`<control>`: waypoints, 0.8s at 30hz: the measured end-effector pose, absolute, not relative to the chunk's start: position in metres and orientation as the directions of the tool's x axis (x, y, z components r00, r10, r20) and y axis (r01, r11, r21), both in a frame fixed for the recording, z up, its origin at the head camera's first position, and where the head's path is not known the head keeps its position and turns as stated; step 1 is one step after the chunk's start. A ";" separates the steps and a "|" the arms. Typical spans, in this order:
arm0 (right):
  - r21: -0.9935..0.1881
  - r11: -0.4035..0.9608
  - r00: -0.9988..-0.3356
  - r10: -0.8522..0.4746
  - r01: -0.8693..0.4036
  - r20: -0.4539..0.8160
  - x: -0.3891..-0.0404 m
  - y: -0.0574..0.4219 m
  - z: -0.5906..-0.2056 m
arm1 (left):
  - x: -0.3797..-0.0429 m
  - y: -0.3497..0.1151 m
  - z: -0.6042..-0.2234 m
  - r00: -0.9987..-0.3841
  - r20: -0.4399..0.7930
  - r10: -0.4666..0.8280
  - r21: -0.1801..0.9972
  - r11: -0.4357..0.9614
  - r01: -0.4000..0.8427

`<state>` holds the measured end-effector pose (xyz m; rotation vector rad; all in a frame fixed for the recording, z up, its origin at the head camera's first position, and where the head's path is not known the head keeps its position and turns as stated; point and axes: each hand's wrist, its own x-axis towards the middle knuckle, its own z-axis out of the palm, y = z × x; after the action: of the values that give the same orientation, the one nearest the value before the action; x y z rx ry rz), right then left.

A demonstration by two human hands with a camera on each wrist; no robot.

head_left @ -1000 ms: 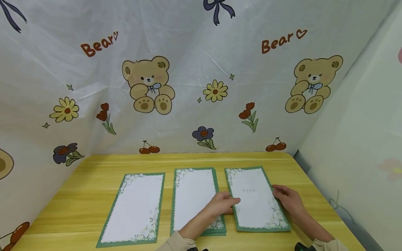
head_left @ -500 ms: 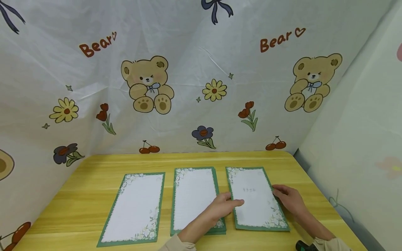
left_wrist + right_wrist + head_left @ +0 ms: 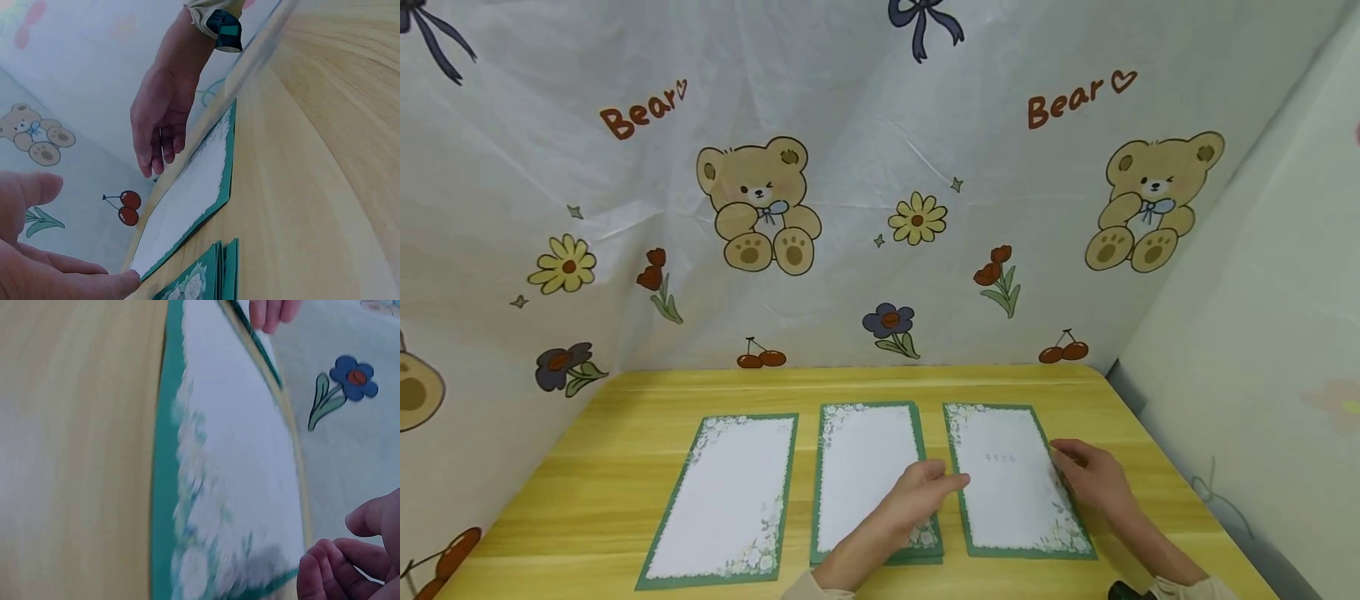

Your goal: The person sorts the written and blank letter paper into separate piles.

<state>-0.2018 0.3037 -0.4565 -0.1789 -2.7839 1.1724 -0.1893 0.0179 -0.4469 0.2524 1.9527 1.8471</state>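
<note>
A letter-paper sheet (image 3: 1011, 508) with a green floral border and faint handwriting lies at the right of the table. My left hand (image 3: 917, 496) reaches over the middle stack of letter paper (image 3: 857, 467) to the sheet's left edge, thumb spread and fingers straight. In the left wrist view its fingertips (image 3: 131, 281) appear to touch that edge. Beside the sheet's right edge is my right hand (image 3: 1093, 479), loosely bent; the right wrist view shows its fingers (image 3: 315, 569) close to the edge, with nothing pinched.
Another bordered sheet (image 3: 722, 492) lies at the left of the yellow wood-grain table (image 3: 595, 467). A white cloth (image 3: 850, 100) printed with bears and flowers hangs behind. The table's right edge meets a pale cloth wall (image 3: 1247, 375).
My left thumb, which lay over the right sheet half a second ago, has drawn back left to its edge. The sheet has shifted slightly toward me. My right hand has barely moved.
</note>
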 end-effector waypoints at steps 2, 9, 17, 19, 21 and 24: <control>-0.735 0.677 -0.989 0.123 0.027 0.077 -0.202 0.293 -0.453 | -0.190 0.013 -0.445 -0.891 -0.172 0.420 0.985 0.090 -0.148; -0.709 0.687 -0.982 -0.037 -0.159 0.184 -0.205 0.253 -0.442 | -0.190 -0.016 -0.440 -0.913 -0.135 0.386 0.988 0.127 -0.092; -0.663 0.684 -0.952 -0.216 -0.305 0.215 -0.216 0.208 -0.441 | -0.186 -0.069 -0.436 -0.954 -0.097 0.284 0.957 0.291 -0.010; -0.638 0.693 -0.941 -0.260 -0.337 0.216 -0.216 0.199 -0.444 | -0.185 -0.081 -0.435 -0.965 -0.068 0.252 0.926 0.376 0.033; -0.618 0.697 -0.930 -0.301 -0.365 0.210 -0.215 0.189 -0.447 | -0.183 -0.093 -0.436 -0.974 -0.047 0.220 0.889 0.455 0.060; -0.596 0.700 -0.917 -0.350 -0.392 0.193 -0.215 0.176 -0.451 | -0.181 -0.106 -0.440 -0.984 -0.026 0.178 0.837 0.542 0.076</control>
<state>-0.2147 0.1759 -0.4512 0.6199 -2.8367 1.0180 -0.1812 -0.1064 -0.4404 0.2194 2.6629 1.4364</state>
